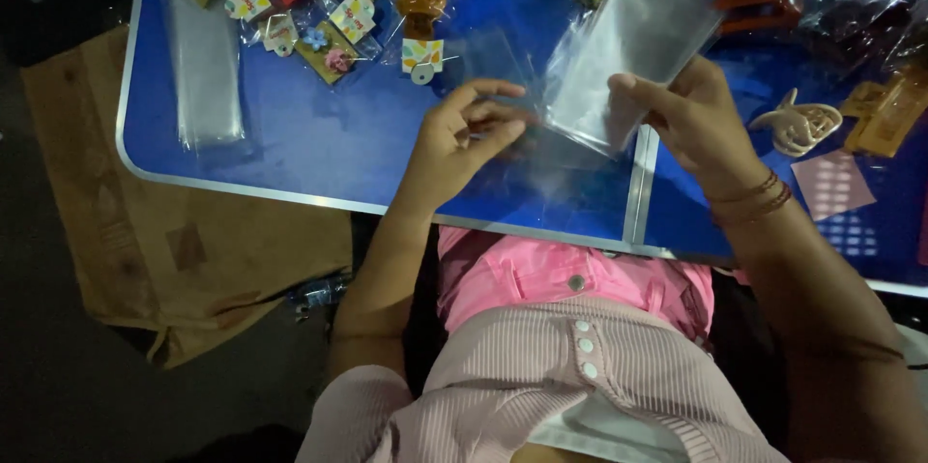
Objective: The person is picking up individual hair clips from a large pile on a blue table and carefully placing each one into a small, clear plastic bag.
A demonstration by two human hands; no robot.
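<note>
Right hand (701,120) pinched the clear plastic sleeve (628,52) at its lower edge, long axis tilting up-right over the blue table (329,149). Left hand (464,139), fingers curled half-open, nothing visibly held, hovered just left of the sleeve's bottom corner.

From my remote view I see a blue folding table (319,149) with a metal rim standing over a dark, dimly lit floor (68,386), brown cardboard (193,250) spread beneath.
</note>
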